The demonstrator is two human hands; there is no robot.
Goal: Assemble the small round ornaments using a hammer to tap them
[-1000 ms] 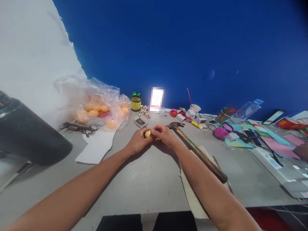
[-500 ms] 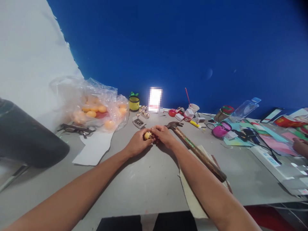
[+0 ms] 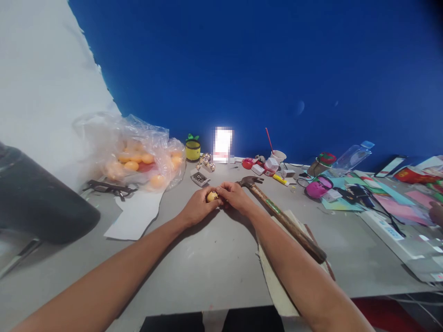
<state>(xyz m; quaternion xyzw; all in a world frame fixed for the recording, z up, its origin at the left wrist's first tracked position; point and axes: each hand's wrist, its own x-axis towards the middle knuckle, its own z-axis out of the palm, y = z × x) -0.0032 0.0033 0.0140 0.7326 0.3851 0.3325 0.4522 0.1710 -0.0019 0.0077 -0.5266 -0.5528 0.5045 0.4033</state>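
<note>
A small yellow ball (image 3: 212, 196) with dark or shiny spots on its right side sits in my left hand (image 3: 200, 205), the fingers wrapped round it. Against the ball's right side, the fingers of my right hand (image 3: 235, 196) are pinched together; what they grip is hidden. Just beyond my left hand is a small open box (image 3: 200, 177) of tiny metal pieces. Several studded balls (image 3: 206, 162) lie behind that box. A claw hammer (image 3: 277, 210) with a worn wooden handle lies beside my right forearm, its head close to my right hand.
Left are a clear bag of orange balls (image 3: 131, 165), glasses (image 3: 109, 186), white paper (image 3: 136, 221) and a dark cylinder (image 3: 44, 198). A power strip (image 3: 391, 240), coloured paper and a bottle (image 3: 355, 156) lie right. Another person's hand (image 3: 436, 213) shows at the right edge.
My hands stay together at the yellow ball, with only a slight shift of the fingers. The other person's hand at the right edge has moved slightly farther right.
</note>
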